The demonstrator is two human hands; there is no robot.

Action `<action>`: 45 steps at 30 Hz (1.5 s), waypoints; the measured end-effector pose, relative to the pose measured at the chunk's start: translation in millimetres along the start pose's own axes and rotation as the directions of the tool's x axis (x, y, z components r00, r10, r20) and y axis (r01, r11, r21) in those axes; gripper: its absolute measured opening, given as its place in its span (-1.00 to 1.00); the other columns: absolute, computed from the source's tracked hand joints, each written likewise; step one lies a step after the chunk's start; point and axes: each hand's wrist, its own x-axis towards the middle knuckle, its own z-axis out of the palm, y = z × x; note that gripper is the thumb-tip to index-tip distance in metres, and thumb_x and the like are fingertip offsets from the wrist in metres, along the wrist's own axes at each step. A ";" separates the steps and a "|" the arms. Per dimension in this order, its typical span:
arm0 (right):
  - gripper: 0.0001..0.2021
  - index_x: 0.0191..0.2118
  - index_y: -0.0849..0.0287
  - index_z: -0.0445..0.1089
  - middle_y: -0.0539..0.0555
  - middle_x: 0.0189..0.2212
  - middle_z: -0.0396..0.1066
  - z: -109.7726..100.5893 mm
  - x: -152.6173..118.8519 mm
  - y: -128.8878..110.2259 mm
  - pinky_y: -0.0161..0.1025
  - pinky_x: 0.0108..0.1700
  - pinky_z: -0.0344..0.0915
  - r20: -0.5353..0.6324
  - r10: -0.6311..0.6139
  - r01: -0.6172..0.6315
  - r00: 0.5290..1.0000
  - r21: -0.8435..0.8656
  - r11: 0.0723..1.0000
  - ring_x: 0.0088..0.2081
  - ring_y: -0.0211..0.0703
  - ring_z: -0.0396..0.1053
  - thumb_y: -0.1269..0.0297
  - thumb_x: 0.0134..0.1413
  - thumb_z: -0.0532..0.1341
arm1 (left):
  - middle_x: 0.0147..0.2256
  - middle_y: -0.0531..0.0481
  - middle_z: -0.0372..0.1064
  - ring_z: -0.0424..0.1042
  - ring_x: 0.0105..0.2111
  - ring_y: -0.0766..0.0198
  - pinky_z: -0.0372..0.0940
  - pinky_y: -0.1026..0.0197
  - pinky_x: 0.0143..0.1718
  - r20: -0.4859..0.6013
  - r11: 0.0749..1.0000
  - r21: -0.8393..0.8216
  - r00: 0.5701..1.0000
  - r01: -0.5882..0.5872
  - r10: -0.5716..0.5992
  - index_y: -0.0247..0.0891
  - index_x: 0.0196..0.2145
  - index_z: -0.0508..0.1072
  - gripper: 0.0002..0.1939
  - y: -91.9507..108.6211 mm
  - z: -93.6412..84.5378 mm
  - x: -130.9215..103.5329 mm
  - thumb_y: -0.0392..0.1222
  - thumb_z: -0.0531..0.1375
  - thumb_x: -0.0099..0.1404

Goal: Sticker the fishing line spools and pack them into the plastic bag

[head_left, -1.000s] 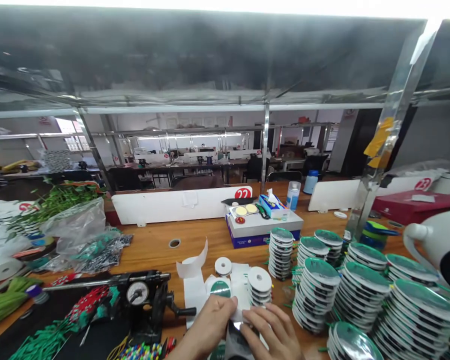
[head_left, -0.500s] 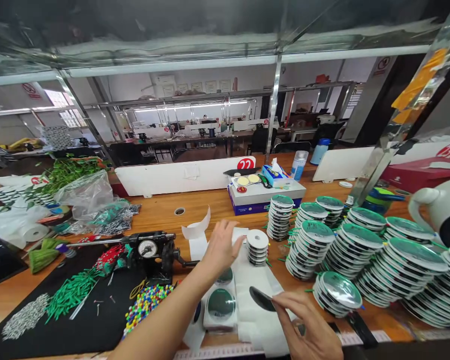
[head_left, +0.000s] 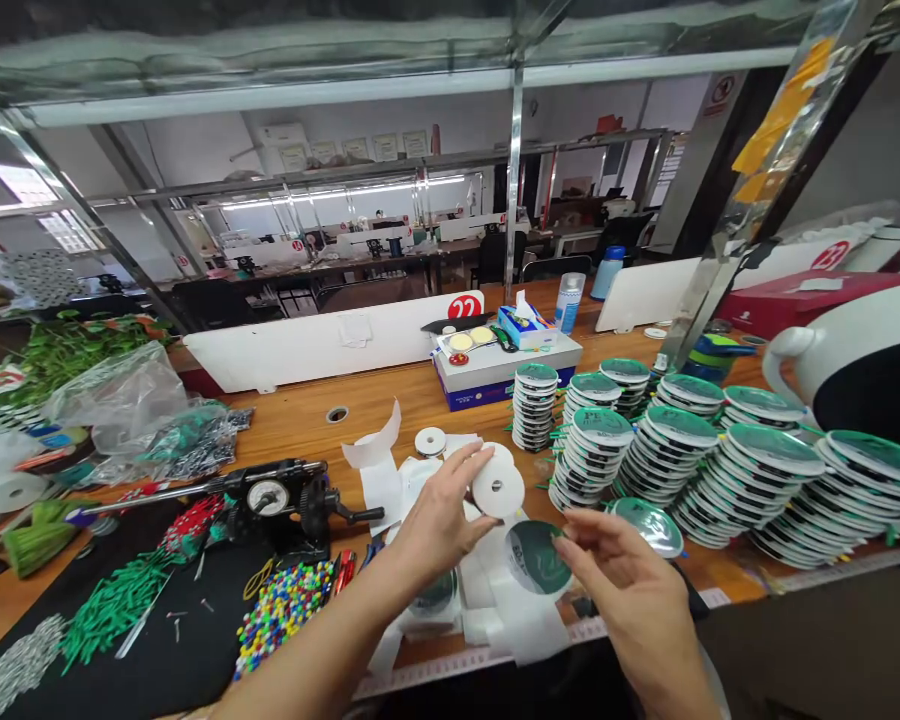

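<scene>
My left hand (head_left: 450,505) grips a white spool (head_left: 507,497) with a centre hole, its flat face tilted toward me. Behind that spool, another white spool shows in part. Between finger and thumb, my right hand (head_left: 619,575) pinches a round dark green sticker (head_left: 532,560) with print on it, just below the spool and apart from it. White backing paper (head_left: 521,630) lies beneath both hands. Under my left forearm, more round green stickers (head_left: 433,597) are partly hidden. One more white spool (head_left: 430,441) lies beyond my left hand.
Several stacks of green-topped spools (head_left: 667,440) fill the right side. A hand-crank winder (head_left: 281,495) stands left, near multicoloured beads (head_left: 289,610) and green pieces (head_left: 116,605) on a black mat. At the back is a box (head_left: 506,375) bearing tissues.
My left hand has taken hold of a white spool and brought it nearer. My right hand has moved up toward it, turning the sticker's face to view. The camera view has shifted right.
</scene>
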 end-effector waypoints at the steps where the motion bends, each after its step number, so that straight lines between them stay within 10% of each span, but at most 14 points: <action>1: -0.63 -0.12 0.23 0.48 0.11 -0.36 0.51 2.8 4.8 -1.2 -0.31 -0.29 0.51 0.054 0.046 -0.049 0.997 0.048 0.998 -0.33 -0.16 0.51 0.07 0.04 0.40 | 0.31 -0.17 0.08 0.23 0.25 0.02 0.39 0.05 0.04 0.031 0.998 -0.060 0.999 0.028 -0.027 -0.08 0.28 0.25 -0.23 3.3 -0.9 -10.5 -0.36 0.32 0.14; 5: -0.56 -0.10 0.24 0.46 0.15 -0.31 0.52 19.9 12.1 -0.3 -0.26 -0.25 0.51 0.260 0.111 -0.137 0.959 0.084 0.987 -0.29 -0.15 0.49 0.02 0.01 0.41 | 0.26 -0.20 0.12 0.38 0.09 0.06 0.42 0.15 -0.06 0.117 0.962 -0.245 0.989 0.119 -0.093 -0.13 0.16 0.39 -0.33 11.2 2.2 -40.7 -0.32 0.36 0.07; 12: -0.62 -0.10 0.23 0.47 0.12 -0.35 0.48 30.1 0.2 -7.0 -0.27 -0.26 0.49 0.253 0.090 -0.070 0.963 -0.088 0.994 -0.32 -0.16 0.47 0.03 0.10 0.35 | -0.04 -0.15 0.45 0.47 -0.12 0.15 0.39 0.17 -0.08 0.329 0.670 -0.632 0.918 0.389 -0.222 -0.26 0.16 0.34 -0.20 10.3 3.0 -49.0 -0.27 0.47 -0.04; 29: -0.81 -0.21 0.20 0.47 0.09 -0.37 0.49 26.0 0.5 -13.1 -0.37 -0.33 0.51 0.291 -0.084 0.170 0.953 -0.283 0.944 -0.41 -0.25 0.45 0.17 0.20 0.26 | 0.06 -0.16 0.39 0.41 0.02 0.08 0.32 0.14 0.05 0.390 0.645 -0.668 0.913 0.370 -0.119 -0.22 0.15 0.35 -0.20 9.0 -5.2 -51.0 -0.23 0.50 -0.04; 36: -0.85 -0.18 0.19 0.45 0.08 -0.37 0.48 27.9 -1.8 -15.6 -0.36 -0.36 0.48 0.338 -0.151 0.269 0.929 -0.335 0.903 -0.43 -0.26 0.42 0.23 0.25 0.22 | 0.03 -0.15 0.37 0.38 0.05 0.12 0.27 0.11 0.09 0.424 0.658 -0.657 0.902 0.367 -0.079 -0.22 0.17 0.33 -0.51 12.6 -13.4 -52.1 -0.07 0.26 0.34; 40: -0.82 -0.06 0.16 0.44 0.17 -0.16 0.46 32.9 -5.7 -15.3 -0.18 -0.08 0.45 0.255 -0.340 0.423 0.905 -0.470 0.774 -0.15 -0.11 0.45 0.27 0.29 0.20 | 0.00 -0.14 0.38 0.39 -0.05 0.20 0.29 0.19 0.00 0.415 0.593 -0.692 0.899 0.411 -0.139 -0.25 0.17 0.31 -0.47 8.4 -9.5 -53.6 -0.10 0.30 0.30; 45: -0.63 0.05 0.16 0.38 0.15 -0.14 0.43 34.0 -9.6 -9.3 -0.22 -0.20 0.49 0.210 -0.071 0.146 0.975 -0.369 0.918 -0.27 -0.18 0.42 0.07 0.22 0.27 | -0.12 -0.09 0.41 0.39 -0.21 0.31 0.30 0.26 -0.12 0.369 0.576 -0.693 0.899 0.435 -0.235 -0.26 0.18 0.27 -0.40 4.7 -10.5 -56.0 -0.06 0.33 0.26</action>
